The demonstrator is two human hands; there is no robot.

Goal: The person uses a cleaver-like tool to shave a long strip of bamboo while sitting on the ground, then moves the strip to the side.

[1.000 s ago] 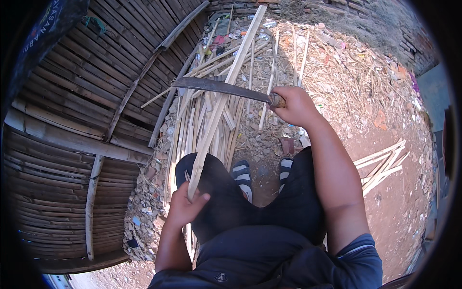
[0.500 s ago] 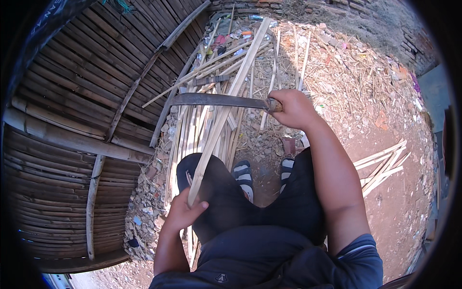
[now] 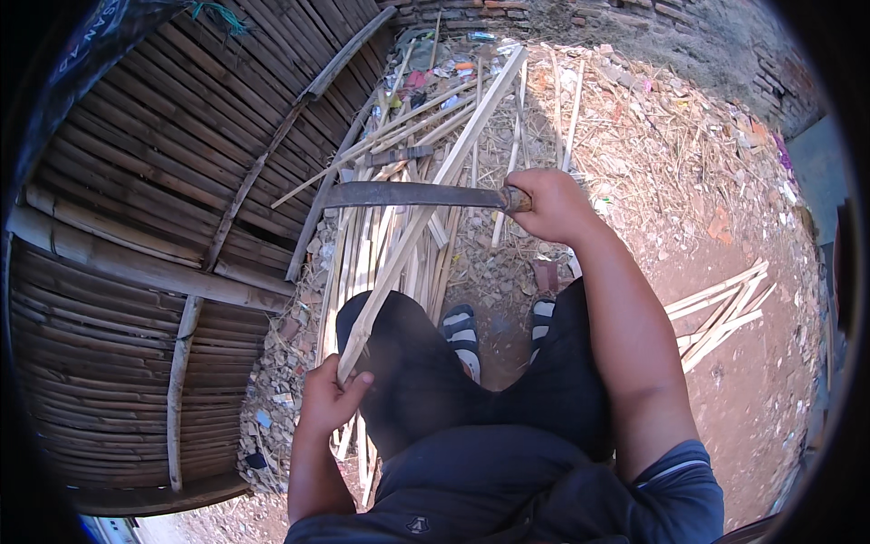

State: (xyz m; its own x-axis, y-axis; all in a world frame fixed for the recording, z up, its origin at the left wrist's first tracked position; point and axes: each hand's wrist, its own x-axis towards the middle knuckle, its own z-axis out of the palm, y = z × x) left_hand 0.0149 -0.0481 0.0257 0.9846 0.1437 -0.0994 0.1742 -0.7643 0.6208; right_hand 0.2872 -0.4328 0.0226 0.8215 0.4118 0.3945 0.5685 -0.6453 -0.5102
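My right hand (image 3: 555,207) is closed round the wooden handle of a machete (image 3: 417,195). Its long dark blade points left and crosses over a pale split-bamboo strip (image 3: 462,150); whether blade and strip touch is hard to tell. Near my knee, my left hand (image 3: 332,392) grips the lower end of that strip, thumb on the right side of it. The strip slants up and away to the right across my thigh. Beneath it lies a pile of similar bamboo strips (image 3: 367,249) on the ground, partly hidden by the blade and my leg.
A slatted bamboo wall (image 3: 136,163) rises close on my left. Several more strips (image 3: 720,308) lie on the dirt at the right. Shavings and rubble (image 3: 662,154) cover the ground ahead, up to a brick wall (image 3: 634,23). A dark block (image 3: 399,155) lies across the pile.
The held strip has been drawn back toward me and slightly left, and its far end sits lower and farther right. My left hand moved a little left; the machete stays nearly in place.
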